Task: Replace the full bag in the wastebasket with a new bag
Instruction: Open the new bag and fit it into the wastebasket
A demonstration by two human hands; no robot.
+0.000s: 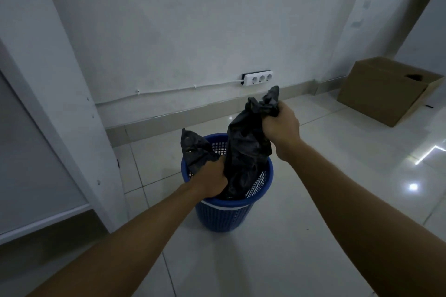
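A blue mesh wastebasket [226,214] stands on the tiled floor in front of me. A crumpled black plastic bag [243,152] rises out of it. My right hand [280,125] grips the bag's bunched top high above the rim. My left hand [212,181] grips a lower fold of the bag at the basket's near left rim, and a flap of black plastic sticks up beyond it. The bag's bottom is hidden inside the basket.
A white wall with a socket strip [258,77] and a cable runs behind the basket. A cardboard box [383,94] sits on the floor at the right. A white door frame [72,113] stands at the left.
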